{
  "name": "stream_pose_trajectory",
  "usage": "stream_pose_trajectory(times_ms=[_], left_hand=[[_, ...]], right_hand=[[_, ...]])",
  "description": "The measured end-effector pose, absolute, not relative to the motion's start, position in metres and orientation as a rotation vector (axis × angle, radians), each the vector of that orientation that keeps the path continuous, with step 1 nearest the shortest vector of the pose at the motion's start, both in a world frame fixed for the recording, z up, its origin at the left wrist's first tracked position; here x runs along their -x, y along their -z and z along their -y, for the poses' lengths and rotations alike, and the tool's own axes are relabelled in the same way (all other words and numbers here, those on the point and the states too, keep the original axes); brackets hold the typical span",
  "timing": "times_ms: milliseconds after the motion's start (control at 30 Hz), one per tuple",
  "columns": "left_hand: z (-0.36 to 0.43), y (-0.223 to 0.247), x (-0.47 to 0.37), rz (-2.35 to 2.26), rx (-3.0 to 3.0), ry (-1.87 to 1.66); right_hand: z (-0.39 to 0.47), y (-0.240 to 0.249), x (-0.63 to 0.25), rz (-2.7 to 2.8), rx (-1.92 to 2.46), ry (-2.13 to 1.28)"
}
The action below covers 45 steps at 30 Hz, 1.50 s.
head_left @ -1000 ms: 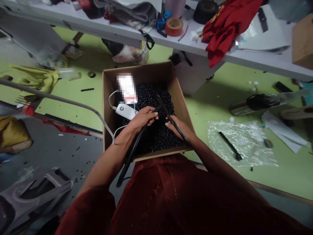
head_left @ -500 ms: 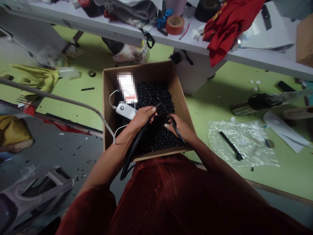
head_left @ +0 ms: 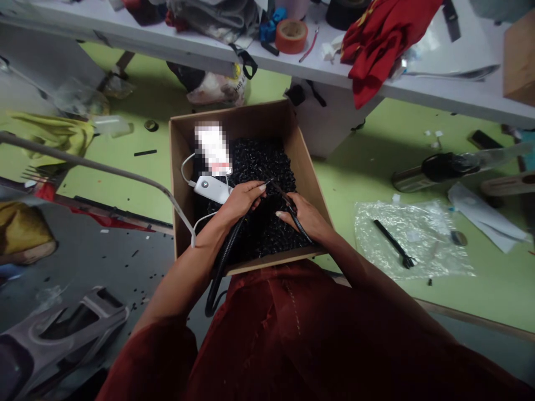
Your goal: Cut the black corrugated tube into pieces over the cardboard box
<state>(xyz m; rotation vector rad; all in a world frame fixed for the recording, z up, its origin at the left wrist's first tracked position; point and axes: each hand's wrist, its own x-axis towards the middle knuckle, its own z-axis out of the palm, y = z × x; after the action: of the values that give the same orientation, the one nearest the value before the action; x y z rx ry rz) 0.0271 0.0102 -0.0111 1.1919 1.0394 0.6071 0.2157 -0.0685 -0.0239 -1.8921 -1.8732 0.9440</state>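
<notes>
A cardboard box [head_left: 315,186] holds a heap of small black pieces [head_left: 261,159]. Over the heap, my left hand [head_left: 244,200] is closed on a black ribbed tube [head_left: 228,253], which hangs down over the box's near edge. My right hand [head_left: 305,214] grips a dark, slim tool [head_left: 298,225], probably scissors or a cutter. Its tip is close to the tube's end, by my left fingertips; whether they touch is unclear. A white device [head_left: 212,189] with cables and a blurred-out phone [head_left: 214,147] lie at the box's left side.
A grey-white table [head_left: 330,75] across the top bears orange tape [head_left: 291,36] and a red cloth [head_left: 376,50]. To the right are a bottle [head_left: 422,172] and clear plastic [head_left: 434,239]. A curved metal bar [head_left: 125,172] reaches the box's left edge. A chair [head_left: 83,328] stands lower left.
The view has shifted slightly, so most things sit a little further left. The tool's tip and the tube's end now appear closer together. Both hands keep their holds.
</notes>
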Motion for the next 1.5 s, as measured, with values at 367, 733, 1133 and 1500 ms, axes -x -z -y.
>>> stream_pose_trajectory(times_ms=[367, 733, 1133, 1500], left_hand=[[-0.008, 0.01, -0.03, -1.007, -1.146, -0.573], [-0.009, 0.024, -0.032, -1.048, -0.992, -0.496], [-0.009, 0.029, -0.035, -1.114, -0.957, -0.523], [-0.009, 0.013, -0.027, -0.949, -0.852, -0.546]], right_hand=[[0.066, 0.022, -0.216, 1.941, 1.893, -0.929], [0.066, 0.024, -0.216, 2.05, 2.071, -0.902], [0.065, 0.022, -0.215, 2.139, 2.104, -0.849], [0.07, 0.017, -0.218, 1.665, 1.863, -1.123]])
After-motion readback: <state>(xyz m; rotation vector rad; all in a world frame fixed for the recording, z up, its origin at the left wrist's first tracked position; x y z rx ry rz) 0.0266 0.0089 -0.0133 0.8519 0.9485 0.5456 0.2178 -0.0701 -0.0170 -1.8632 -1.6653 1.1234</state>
